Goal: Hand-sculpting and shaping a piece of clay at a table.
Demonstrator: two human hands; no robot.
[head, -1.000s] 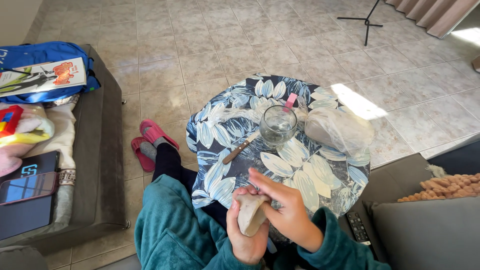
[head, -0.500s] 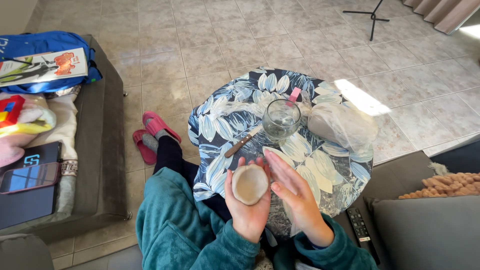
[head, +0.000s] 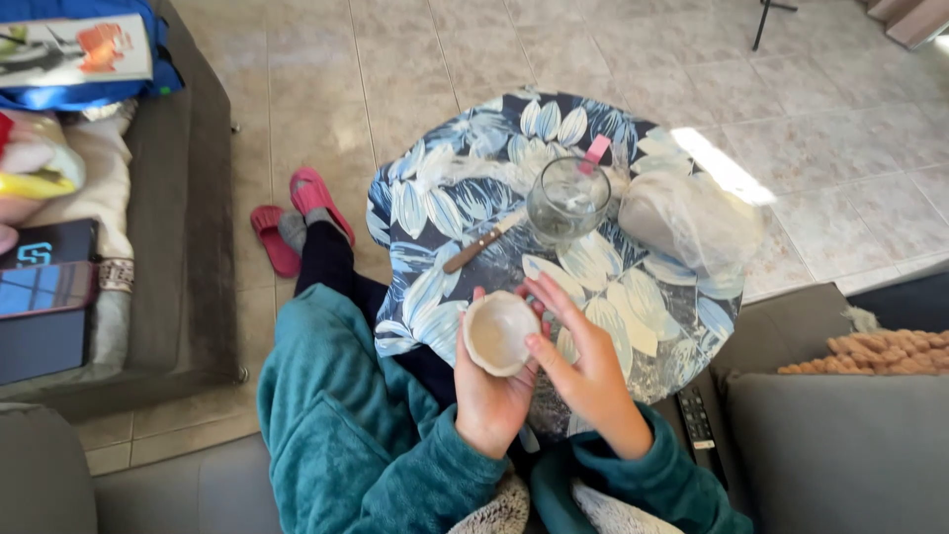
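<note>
My left hand (head: 486, 388) cups a small pale clay bowl (head: 497, 332) from below, its hollow facing up. My right hand (head: 580, 354) touches the bowl's right rim with thumb and fingertips, fingers spread. Both hands hover over the near edge of a small round table (head: 425, 208) covered by a blue cloth with white leaf print. On the table stand a clear glass of water (head: 565, 201), a knife with a wooden handle (head: 482, 242) and a grey lump in a clear plastic bag (head: 684, 220).
A pink stick (head: 595, 153) leans by the glass. Pink slippers (head: 295, 218) are on my feet on the tiled floor. A grey sofa (head: 183, 208) at left holds a tablet (head: 44, 297), a magazine and bags. A remote control (head: 697, 420) lies on the cushion at right.
The clay piece was held edge-on a second ago; it has been turned so its hollow faces up. My right hand has shifted from covering it to pinching its right rim.
</note>
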